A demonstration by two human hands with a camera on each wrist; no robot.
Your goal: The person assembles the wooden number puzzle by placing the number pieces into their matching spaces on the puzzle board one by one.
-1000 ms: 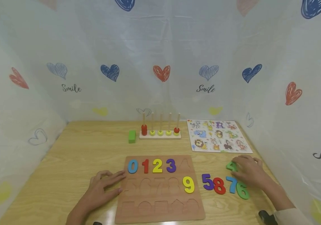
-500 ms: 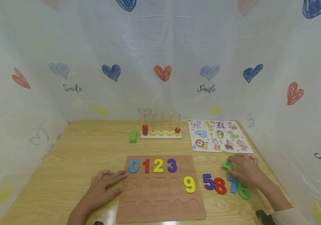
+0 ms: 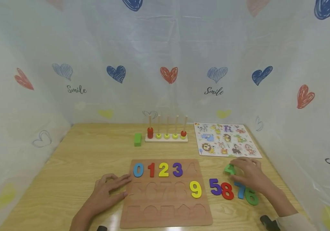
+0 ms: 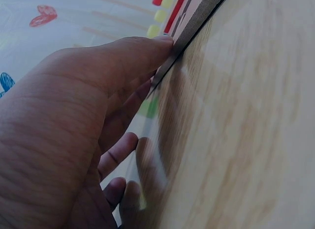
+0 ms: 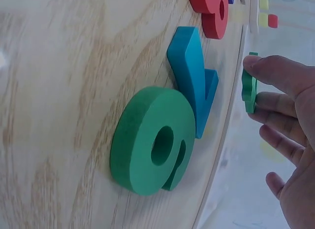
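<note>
My right hand pinches a green number 4 between thumb and fingers. In the right wrist view the green 4 is seen edge-on, raised off the table. My left hand touches the left edge of the wooden number board with its fingertips; the left wrist view shows the thumb at that edge. A blue 0, red 1, yellow 2 and purple 3 sit in the board's top row. The yellow 9 lies at the right end of the middle row.
Right of the board lie a purple 5, red 8, blue 7 and green 6. Behind stand a green block and a peg abacus. An animal puzzle lies at the back right.
My right hand has moved left with the green 4, bringing it nearer the board. My left hand stays at the board's edge. The whole view has shifted slightly.
</note>
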